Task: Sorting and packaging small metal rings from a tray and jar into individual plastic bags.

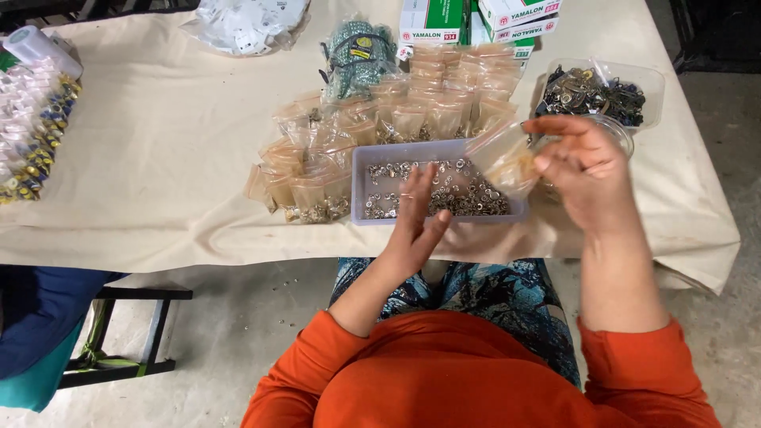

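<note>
Currently we're pinching a small clear bag [502, 161] in the right hand [585, 170], just right of the tray [361, 186]; left hand [414, 218] loose-open over rivets [464, 194]. Bag's light, floppy, slick, so we're gripping its rim.

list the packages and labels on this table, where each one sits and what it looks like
Cardboard boxes: far edge, centre right; stacked, white, green and red.
Small clear bags: rows behind and left of the grey tray; amber tint, metal bits inside.
Single clear bag: held in right hand over the tray.
White plastic bag: far edge; crumpled.
Green bundle: beside boxes, yellow round label.
Left hand: over tray.
</note>
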